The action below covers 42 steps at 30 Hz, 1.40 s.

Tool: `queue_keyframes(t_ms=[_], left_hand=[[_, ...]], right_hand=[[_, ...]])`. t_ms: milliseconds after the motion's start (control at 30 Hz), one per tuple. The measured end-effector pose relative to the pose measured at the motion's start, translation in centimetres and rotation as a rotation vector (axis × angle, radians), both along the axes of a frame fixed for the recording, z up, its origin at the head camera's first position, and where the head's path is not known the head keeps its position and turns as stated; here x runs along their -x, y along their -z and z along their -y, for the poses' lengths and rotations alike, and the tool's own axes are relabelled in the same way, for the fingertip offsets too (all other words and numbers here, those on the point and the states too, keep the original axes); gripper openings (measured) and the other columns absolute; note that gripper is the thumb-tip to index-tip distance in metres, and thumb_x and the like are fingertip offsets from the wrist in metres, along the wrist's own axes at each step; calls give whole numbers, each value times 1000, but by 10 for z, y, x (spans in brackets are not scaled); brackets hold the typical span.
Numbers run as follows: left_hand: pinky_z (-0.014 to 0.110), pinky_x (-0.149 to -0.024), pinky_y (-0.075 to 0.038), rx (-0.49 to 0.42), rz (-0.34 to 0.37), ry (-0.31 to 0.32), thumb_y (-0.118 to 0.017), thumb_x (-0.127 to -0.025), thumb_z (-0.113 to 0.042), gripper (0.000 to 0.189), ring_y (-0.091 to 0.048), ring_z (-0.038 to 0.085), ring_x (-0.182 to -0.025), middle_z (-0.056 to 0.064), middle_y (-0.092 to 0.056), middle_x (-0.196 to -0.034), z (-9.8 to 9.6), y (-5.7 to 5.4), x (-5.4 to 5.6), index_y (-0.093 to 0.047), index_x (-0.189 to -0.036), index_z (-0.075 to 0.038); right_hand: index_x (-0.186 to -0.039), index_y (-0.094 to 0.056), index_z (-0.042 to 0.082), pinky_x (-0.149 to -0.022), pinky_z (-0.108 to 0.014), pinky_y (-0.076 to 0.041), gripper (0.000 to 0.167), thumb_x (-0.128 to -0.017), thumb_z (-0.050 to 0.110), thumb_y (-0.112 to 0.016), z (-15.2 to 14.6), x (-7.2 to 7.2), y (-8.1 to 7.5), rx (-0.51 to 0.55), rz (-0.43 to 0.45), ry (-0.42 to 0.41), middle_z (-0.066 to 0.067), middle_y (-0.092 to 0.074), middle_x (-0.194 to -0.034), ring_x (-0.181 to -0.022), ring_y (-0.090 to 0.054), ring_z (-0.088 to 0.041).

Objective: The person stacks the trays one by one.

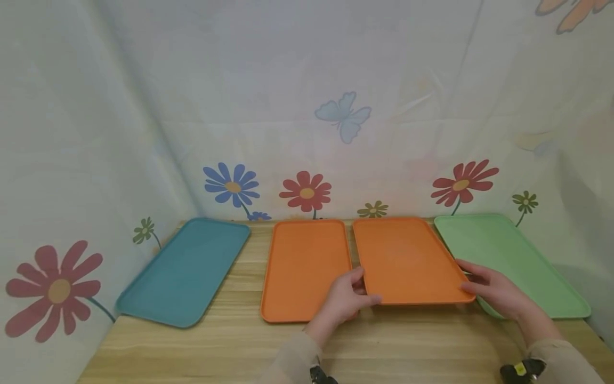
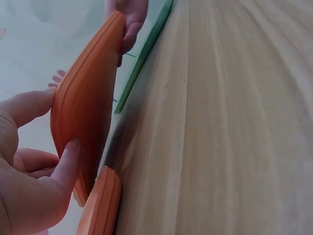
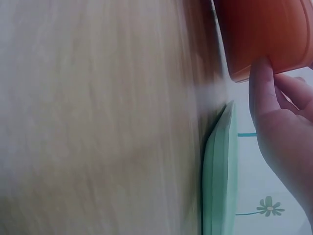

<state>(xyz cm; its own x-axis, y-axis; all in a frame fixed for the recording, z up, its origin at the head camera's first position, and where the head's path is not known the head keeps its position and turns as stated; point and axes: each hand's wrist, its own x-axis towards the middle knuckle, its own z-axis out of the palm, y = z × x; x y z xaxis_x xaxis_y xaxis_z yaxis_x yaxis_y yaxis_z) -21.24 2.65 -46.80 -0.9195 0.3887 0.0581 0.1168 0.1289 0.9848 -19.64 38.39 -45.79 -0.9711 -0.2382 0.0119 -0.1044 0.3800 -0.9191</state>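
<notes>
Both hands hold an orange tray (image 1: pixel 408 261) by its two near corners, its near edge raised off the wooden table. My left hand (image 1: pixel 342 298) pinches the left corner, thumb on the rim and a finger underneath, as the left wrist view shows. At the right corner my right hand (image 1: pixel 499 290) grips the rim, with a finger under the tray's underside (image 3: pixel 264 34). A second orange tray (image 1: pixel 307 272) lies flat on the table just left of the held one, partly behind my left hand. The green tray (image 1: pixel 508 261) lies to the right, partly covered by the held tray and right hand.
A teal tray (image 1: pixel 187 272) lies at the table's left side. The wooden table (image 1: pixel 408 346) shows in front of the trays. Behind and to the left hangs a pale curtain (image 1: pixel 288 80) printed with flowers and butterflies, meeting the table's back edge.
</notes>
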Motion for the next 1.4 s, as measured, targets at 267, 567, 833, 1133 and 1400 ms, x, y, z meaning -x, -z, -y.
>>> queue_keyframes(t_ms=[267,567,833,1133,1400], left_hand=[[32,-90,-52,3,22,-17,-83,-81,-9,83,-60,27,-115,21,-41,-150,9,-5,-1,-37,-149,4],[36,-91,-52,-27,28,-10,-81,-82,-8,81,-58,33,-119,21,-44,-148,28,-10,-1,-37,-149,4],[36,-91,-52,-90,58,-24,-81,-83,-6,79,-59,33,-118,21,-53,-139,43,-12,2,-38,-149,3],[34,-89,-53,-175,61,-74,-70,-83,3,74,-56,36,-117,26,-51,-139,60,-10,6,-37,-150,3],[27,-81,-52,-189,53,-162,-60,-78,11,74,-53,34,-118,27,-53,-137,72,-3,9,-39,-149,3]], right_hand=[[-151,-32,-6,-88,-17,-48,55,-100,-1,-53,0,-3,2,254,18,-75,27,-51,-128,-109,-57,3],[-150,-38,-2,-87,-17,-49,53,-99,-1,-54,18,-4,-4,266,-28,-70,26,-50,-131,-112,-54,6],[-148,-32,-10,-86,-16,-49,56,-99,1,-56,36,-3,-9,205,-95,-44,24,-52,-129,-110,-55,5],[-150,-30,-8,-87,-17,-49,61,-99,10,-59,62,0,-11,123,-87,8,-16,-43,-149,-110,-54,7],[-147,-31,-14,-85,-18,-50,61,-96,1,-61,86,8,-5,182,-141,14,-35,-35,-146,-108,-54,7]])
